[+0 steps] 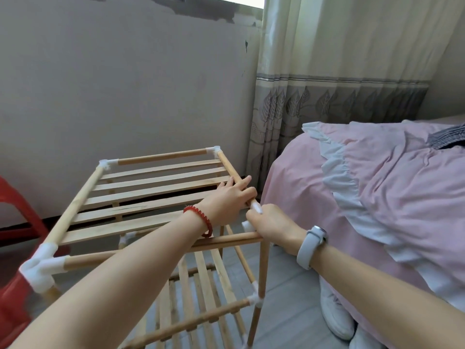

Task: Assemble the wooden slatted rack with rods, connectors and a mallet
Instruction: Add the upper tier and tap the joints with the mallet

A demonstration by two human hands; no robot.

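Wooden rack (156,197) stands on the floor beside the bed (377,187), its near right corner not yet joined. Left hand (226,197) curls its fingers (241,183) round the right side rod (226,163); right hand (270,224) grips the white connector (257,207) at that rod's near end. Seating it on the post (263,268) below looks next, probably needing careful alignment.

**Around the room**

A bed (377,177) with pink bedding fills the right. A cream curtain (339,71) with a grey leaf border hangs behind it. A red plastic chair (15,202) stands far left; white shoes (336,316) rest on the floor near the bed.
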